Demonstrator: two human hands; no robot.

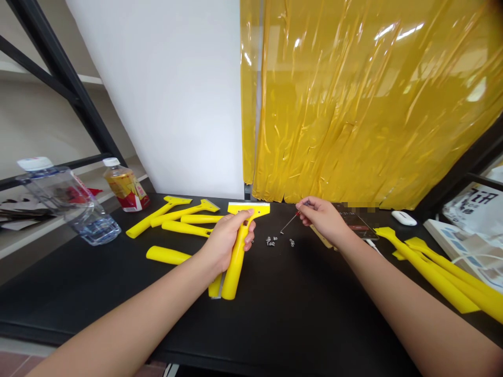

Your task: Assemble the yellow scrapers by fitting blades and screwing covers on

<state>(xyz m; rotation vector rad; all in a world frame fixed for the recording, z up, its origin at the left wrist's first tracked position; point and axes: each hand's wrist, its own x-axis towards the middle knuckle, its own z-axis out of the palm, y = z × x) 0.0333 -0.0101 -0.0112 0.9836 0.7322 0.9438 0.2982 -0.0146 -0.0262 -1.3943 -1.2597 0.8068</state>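
My left hand is wrapped round the neck of a yellow scraper, its blade end pointing away from me and its handle toward me. Between finger and thumb, my right hand grips a thin screwdriver with a bit of red near the fingers. Its shaft slants down to the left, and a tiny metal piece, perhaps a screw, shows at the tip. Several small screws lie on the black table between my hands. Beneath the held scraper lies another yellow piece with a metal edge, partly hidden.
More yellow scrapers lie to the left; yellow handles are stacked at right. A clear bottle and a drink bottle stand left. A phone with cable and a white earbud case sit right. Yellow film hangs behind.
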